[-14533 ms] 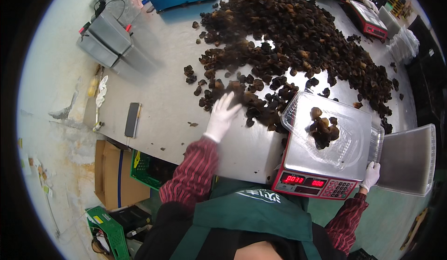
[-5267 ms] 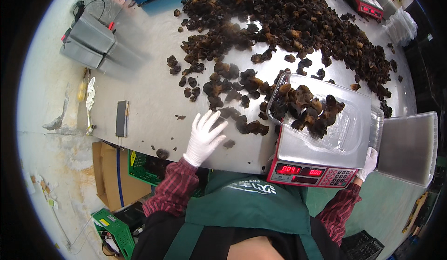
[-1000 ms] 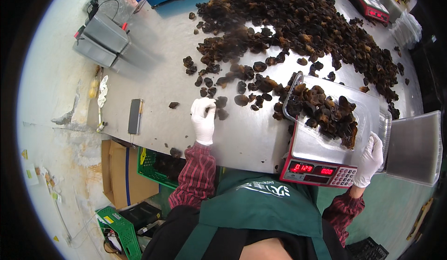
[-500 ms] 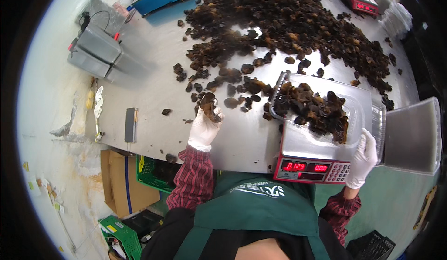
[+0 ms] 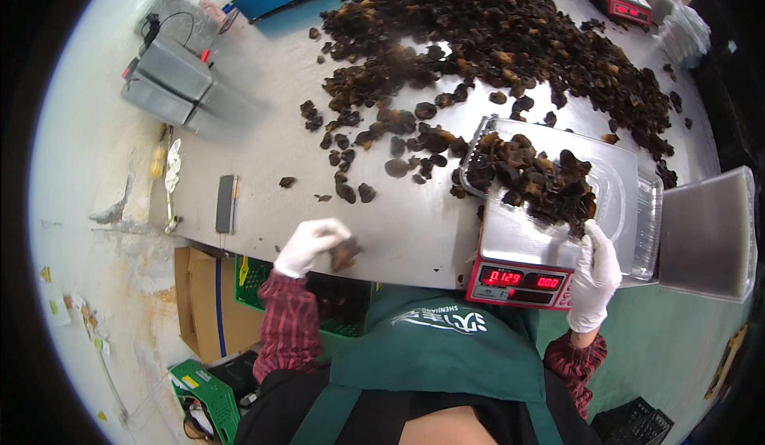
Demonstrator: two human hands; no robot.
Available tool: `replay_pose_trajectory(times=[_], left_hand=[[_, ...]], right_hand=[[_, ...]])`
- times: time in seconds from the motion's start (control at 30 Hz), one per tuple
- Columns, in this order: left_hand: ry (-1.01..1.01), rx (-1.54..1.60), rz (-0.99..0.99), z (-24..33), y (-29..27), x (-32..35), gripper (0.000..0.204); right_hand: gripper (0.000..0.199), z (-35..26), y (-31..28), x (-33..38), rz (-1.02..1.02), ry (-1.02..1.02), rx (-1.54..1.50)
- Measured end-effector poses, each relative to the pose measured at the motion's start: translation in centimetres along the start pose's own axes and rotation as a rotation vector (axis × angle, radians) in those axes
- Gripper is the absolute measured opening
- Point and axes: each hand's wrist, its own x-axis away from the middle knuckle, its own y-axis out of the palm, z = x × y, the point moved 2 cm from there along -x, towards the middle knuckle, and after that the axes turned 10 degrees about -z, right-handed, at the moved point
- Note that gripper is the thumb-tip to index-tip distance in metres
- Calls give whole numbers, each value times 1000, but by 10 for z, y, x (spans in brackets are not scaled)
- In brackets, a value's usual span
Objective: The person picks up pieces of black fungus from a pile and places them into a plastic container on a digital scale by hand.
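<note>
My left hand (image 5: 312, 246), in a white glove, is at the table's near edge with a wood ear mushroom (image 5: 345, 254) at its fingertips; both are slightly blurred. A clear plastic tray (image 5: 478, 133) holding a heap of dark brown wood ear mushrooms (image 5: 532, 172) rests on the steel pan of a red scale (image 5: 522, 279) with a lit display. My right hand (image 5: 596, 279), also gloved, is at the scale's right side. Its fingers pinch the nearest piece of that heap. Beneath my left hand, a green crate (image 5: 339, 327) shows partly below the table edge.
A large pile of wood ears (image 5: 510, 39) spreads over the far steel table (image 5: 271, 126), with loose pieces nearer. Stacked clear trays (image 5: 705, 234) stand right of the scale. Grey containers (image 5: 167, 82), a dark flat case (image 5: 227, 204) and a cardboard box (image 5: 209, 305) are leftward.
My left hand has come back toward me and leftward with the wood ear, down to the table edge. My right hand has shifted left and up from the scale's side onto the heap's near end.
</note>
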Motion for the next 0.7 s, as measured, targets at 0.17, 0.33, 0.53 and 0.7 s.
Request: replay_pose_trajectory(times=[0.17,0.33,0.53,0.7], left_hand=[[-218,-1046,465,-28,-68,94,19],[198,-891,733,-2,-32,24,31],[89,-1369,748,-29,31,-86,40],[434,-957,745,-35,12,-102,15]], right_hand=[[19,13,2,-2,51,36,-23],[19,19,-4,-12,92,52,72],[19,34,-20,-5,145,76,120],[19,48,-26,4,148,158,93]])
